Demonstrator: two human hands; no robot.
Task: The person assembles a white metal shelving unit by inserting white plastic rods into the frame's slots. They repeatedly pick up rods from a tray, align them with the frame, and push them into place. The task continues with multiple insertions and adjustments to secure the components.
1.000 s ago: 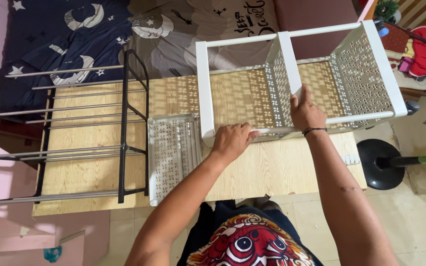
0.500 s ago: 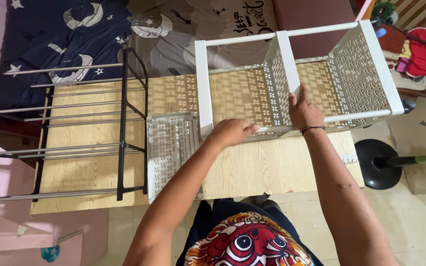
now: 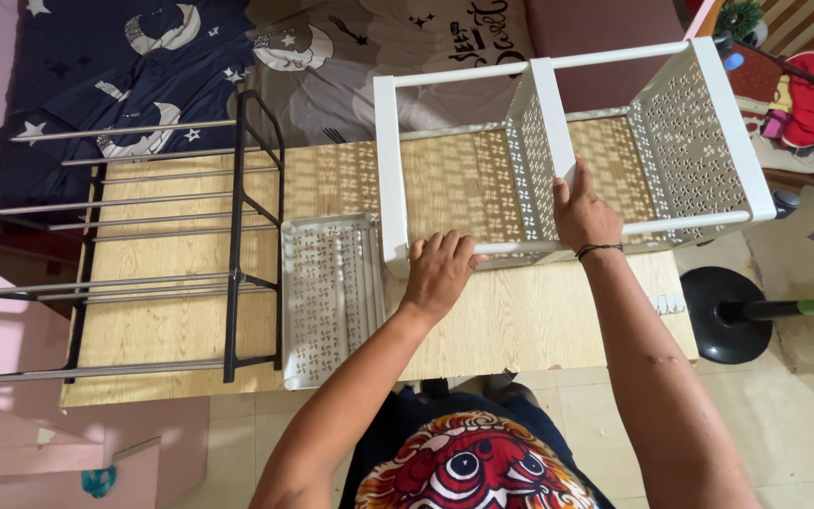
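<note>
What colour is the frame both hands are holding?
White, with perforated patterned panels: the frame shows best in the head view.

Bright, even indoor light; soft shadows; sharp focus throughout; mild wide-angle distortion at edges.

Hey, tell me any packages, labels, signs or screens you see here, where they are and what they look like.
No packages, signs or screens.
Printed bedspread: top centre behind the wooden table, grey with dark cursive lettering, moons and stars.
</note>
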